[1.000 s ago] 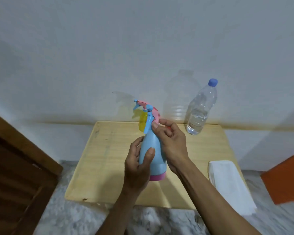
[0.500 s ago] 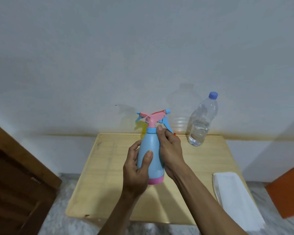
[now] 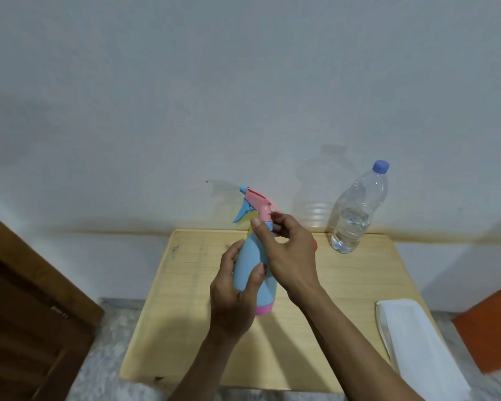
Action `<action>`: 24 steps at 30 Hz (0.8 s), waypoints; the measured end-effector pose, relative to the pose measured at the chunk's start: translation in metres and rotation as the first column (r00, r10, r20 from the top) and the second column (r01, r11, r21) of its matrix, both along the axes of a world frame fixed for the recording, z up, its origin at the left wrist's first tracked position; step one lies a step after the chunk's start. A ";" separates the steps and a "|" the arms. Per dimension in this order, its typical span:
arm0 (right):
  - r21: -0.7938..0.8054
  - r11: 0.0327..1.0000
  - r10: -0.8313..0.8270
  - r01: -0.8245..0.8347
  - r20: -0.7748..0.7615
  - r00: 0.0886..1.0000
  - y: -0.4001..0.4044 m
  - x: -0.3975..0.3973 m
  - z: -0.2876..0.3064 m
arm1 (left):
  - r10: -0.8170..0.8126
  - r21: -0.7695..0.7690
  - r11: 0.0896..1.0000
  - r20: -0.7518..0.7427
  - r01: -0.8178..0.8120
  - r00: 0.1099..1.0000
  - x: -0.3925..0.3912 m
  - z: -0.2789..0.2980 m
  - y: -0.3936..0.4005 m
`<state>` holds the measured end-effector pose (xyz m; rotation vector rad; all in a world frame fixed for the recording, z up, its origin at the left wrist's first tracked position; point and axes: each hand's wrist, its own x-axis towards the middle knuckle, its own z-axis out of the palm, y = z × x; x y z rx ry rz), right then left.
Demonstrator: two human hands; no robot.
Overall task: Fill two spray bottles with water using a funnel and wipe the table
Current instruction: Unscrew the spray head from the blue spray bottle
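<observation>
A: What's in view, biggest first?

B: The table (image 3: 344, 285) fills the lower middle of the frame. A folded white cloth (image 3: 417, 348) lies at its lower-right edge, and a water bottle (image 3: 356, 215), capped and partly full, stands at the upper right by the wall. The sprayer (image 3: 252, 270) is mid-frame, its base low over the table; I cannot tell whether it touches.

A: And the hands?

B: The left hand (image 3: 235, 296) wraps its fingers and thumb round the blue body. The right hand (image 3: 289, 256) pinches the collar under the pink spray head (image 3: 258, 202), fingers curled about the neck.

A: What has changed?

B: Half a second ago the head lay broadside to the camera, nozzle toward the right. Now the nozzle points upper left, and the right hand has taken a fresh hold at the collar. I judge the head is being unscrewed, turn by turn.

A: So for the task?

B: An early step: the head is still on, so no filling yet. Something yellow and something red peek from behind the sprayer and the right hand, too hidden to name. No clear funnel or second sprayer shows.
</observation>
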<state>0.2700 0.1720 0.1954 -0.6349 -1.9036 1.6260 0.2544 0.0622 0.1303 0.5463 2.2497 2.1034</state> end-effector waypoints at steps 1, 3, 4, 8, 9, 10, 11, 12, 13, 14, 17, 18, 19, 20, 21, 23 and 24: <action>0.043 0.999 -0.013 0.012 0.018 1.000 -0.001 -0.002 0.000 | 0.005 -0.013 1.000 -0.022 -0.005 1.000 -0.002 0.000 -0.001; 0.065 0.997 -0.042 0.039 0.045 0.998 -0.002 -0.007 -0.001 | 0.018 -0.027 0.999 -0.048 -0.019 0.999 -0.006 -0.001 -0.003; 0.058 0.997 -0.050 0.048 0.047 0.998 -0.004 -0.010 -0.003 | 0.024 -0.032 0.999 -0.058 -0.025 0.998 -0.009 -0.003 -0.004; 0.051 0.995 -0.094 0.091 0.056 0.994 -0.012 -0.016 -0.006 | 0.034 -0.064 0.997 -0.097 -0.040 0.995 -0.019 -0.011 -0.012; 0.071 0.993 -0.103 0.099 0.067 0.992 -0.015 -0.017 -0.006 | 0.032 -0.070 0.997 -0.091 -0.039 0.995 -0.021 -0.013 -0.014; 0.091 0.990 -0.115 0.109 0.073 0.991 -0.017 -0.019 -0.007 | 0.029 -0.070 0.997 -0.078 -0.035 0.996 -0.022 -0.014 -0.017; 0.100 0.987 -0.130 0.122 0.072 0.989 -0.021 -0.020 -0.007 | 0.024 -0.072 0.997 -0.067 -0.028 0.998 -0.024 -0.015 -0.019; 0.095 0.985 -0.148 0.142 0.065 0.987 -0.022 -0.022 -0.007 | 0.013 -0.078 0.997 -0.057 -0.017 0.998 -0.025 -0.016 -0.022; 0.077 0.983 -0.172 0.168 0.052 0.984 -0.023 -0.024 -0.006 | -0.001 -0.087 0.996 -0.041 -0.003 0.999 -0.026 -0.017 -0.025; 0.052 0.978 -0.204 0.202 0.033 0.978 -0.023 -0.026 -0.004 | -0.012 -0.096 0.995 -0.017 0.011 1.000 -0.026 -0.019 -0.028; -0.034 0.941 -0.339 0.338 -0.092 0.936 -0.012 -0.030 0.006 | -0.026 -0.112 0.993 0.045 0.031 0.999 -0.029 -0.030 -0.040; -0.062 0.916 -0.400 0.395 -0.139 0.906 -0.005 -0.029 0.010 | -0.029 -0.121 0.992 0.060 0.036 0.998 -0.031 -0.035 -0.044; -0.089 0.890 -0.457 0.448 -0.178 0.872 0.003 -0.028 0.014 | -0.030 -0.136 0.990 0.073 0.039 0.997 -0.033 -0.041 -0.048; -0.111 0.864 -0.504 0.492 -0.201 0.840 0.012 -0.025 0.017 | -0.029 -0.155 0.987 0.082 0.042 0.996 -0.035 -0.046 -0.052; -0.121 0.843 -0.538 0.525 -0.204 0.818 0.021 -0.022 0.018 | -0.027 -0.172 0.984 0.093 0.042 0.995 -0.038 -0.052 -0.055; -0.089 0.826 -0.563 0.556 -0.159 0.811 0.038 -0.015 0.010 | -0.010 -0.188 0.982 0.129 0.034 0.992 -0.044 -0.062 -0.060; -0.056 0.829 -0.560 0.557 -0.112 0.821 0.046 -0.012 0.001 | 0.003 -0.191 0.981 0.150 0.026 0.989 -0.047 -0.065 -0.061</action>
